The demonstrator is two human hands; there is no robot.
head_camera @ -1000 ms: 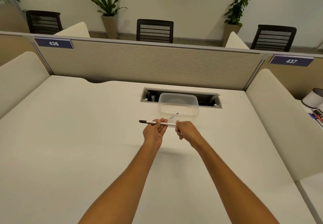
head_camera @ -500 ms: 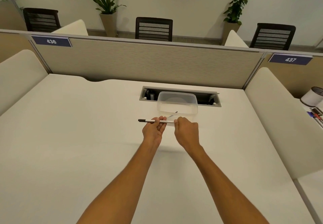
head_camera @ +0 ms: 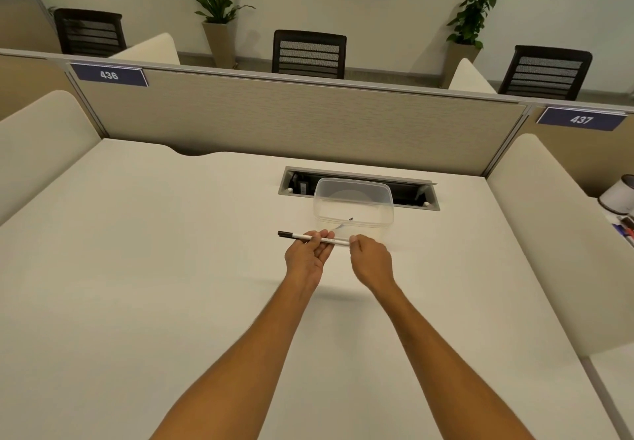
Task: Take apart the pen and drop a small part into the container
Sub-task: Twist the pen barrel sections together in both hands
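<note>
Held level above the white tabletop [head_camera: 171, 268]: a slim white pen [head_camera: 310, 237] with a dark tip pointing left. Left hand [head_camera: 307, 256] palm-up, fingers curled round the barrel near its middle. Right hand [head_camera: 370, 259] pinching the pen's right end, grip tight there, fingertips hidden behind the knuckles. Just beyond the hands, a clear plastic container [head_camera: 353, 203] standing on the tabletop, with a thin dark-ended piece [head_camera: 346, 222] inside. Behind the container, a recessed cable slot [head_camera: 411, 192] in the tabletop, partly covered by it
</note>
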